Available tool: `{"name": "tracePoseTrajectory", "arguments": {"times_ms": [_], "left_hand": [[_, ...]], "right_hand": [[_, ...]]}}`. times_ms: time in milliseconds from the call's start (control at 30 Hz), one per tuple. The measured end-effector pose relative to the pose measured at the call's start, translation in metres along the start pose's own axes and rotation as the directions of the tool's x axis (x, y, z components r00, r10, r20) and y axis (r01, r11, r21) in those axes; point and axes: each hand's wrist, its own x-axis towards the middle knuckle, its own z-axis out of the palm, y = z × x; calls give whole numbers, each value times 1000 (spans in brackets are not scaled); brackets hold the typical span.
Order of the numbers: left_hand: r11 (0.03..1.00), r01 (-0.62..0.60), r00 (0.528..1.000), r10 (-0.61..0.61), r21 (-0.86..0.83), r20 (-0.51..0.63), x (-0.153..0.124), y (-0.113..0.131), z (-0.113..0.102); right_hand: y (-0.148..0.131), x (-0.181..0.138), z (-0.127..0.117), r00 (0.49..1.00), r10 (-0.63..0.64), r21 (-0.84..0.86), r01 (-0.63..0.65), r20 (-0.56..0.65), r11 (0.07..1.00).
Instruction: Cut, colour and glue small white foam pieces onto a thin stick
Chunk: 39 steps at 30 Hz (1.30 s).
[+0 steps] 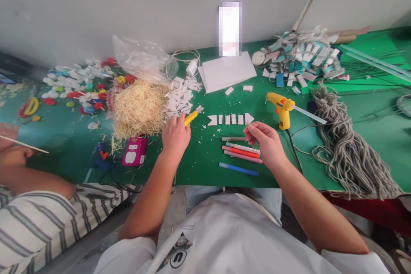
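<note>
Yellow cutter (192, 116) sits in the left hand (175, 136), grip closed round its handle, low over the green counter (208, 158). Its long axis slants up and right, with the blade tip toward the row of white pieces (230, 119). The blade touches none of them, so I judge this a moment between cuts; another cut would need a piece steadied. The right hand (266, 142) pinches a thin sliver (253, 142) above the pens (242, 153).

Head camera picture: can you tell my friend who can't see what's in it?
A person's left hand grips a yellow cutter knife and the right hand pinches a small thin thing over a green table. Beside them lie a row of white cut pieces, coloured pens and a yellow glue gun.
</note>
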Motion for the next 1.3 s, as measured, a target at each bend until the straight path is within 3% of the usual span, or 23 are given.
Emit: {"name": "tracePoseTrajectory", "arguments": {"times_ms": [100, 167, 233, 267, 333, 433, 500, 733, 867, 967, 1100, 1167, 1300], "left_hand": [[990, -80, 996, 76, -117, -36, 3, 11, -8], [916, -172, 983, 138, -363, -119, 5, 27, -14], [763, -169, 985, 149, -624, -85, 7, 49, -16], [681, -120, 984, 177, -722, 3, 8, 61, -16], [523, -13, 967, 222, -852, 122, 12, 84, -11], [303, 88, 956, 242, -949, 166, 19, 106, 1], [276, 71, 967, 217, -959, 134, 22, 110, 9], [320, 13, 989, 134, -947, 59, 23, 100, 26], [260, 40, 994, 84, -965, 64, 28, 88, 11], [401, 64, 942, 278, -914, 188, 32, 65, -24], [673, -94, 857, 429, -733, 284, 33, 21, -64], [805, -117, 840, 393, -582, 375, 32, 1, -70], [981, -6, 856, 106, -195, 506, 31, -19, -67]], "right_hand": [[-4, 1, 3, 999, 15, 9, -15, 29, 1000], [-7, 3, 4, 998, 25, 4, -25, 62, 1000], [-11, 8, 6, 994, 33, -7, -32, 101, 999], [-13, 11, 7, 992, 34, -14, -33, 121, 999], [-15, 19, 7, 987, 36, -27, -33, 155, 999], [-16, 31, 7, 981, 45, -45, -37, 189, 998], [-14, 38, 5, 979, 58, -56, -48, 197, 997], [-2, 51, -4, 980, 81, -84, -67, 180, 994], [6, 56, -12, 995, 17, -58, -12, 95, 998], [7, 57, -19, 994, -113, -50, 113, 8, 992], [5, 58, -25, 947, -302, -87, 293, -108, 952], [5, 58, -27, 930, -334, -68, 328, -153, 942], [10, 60, -27, 911, -360, -4, 367, -201, 930]]}}
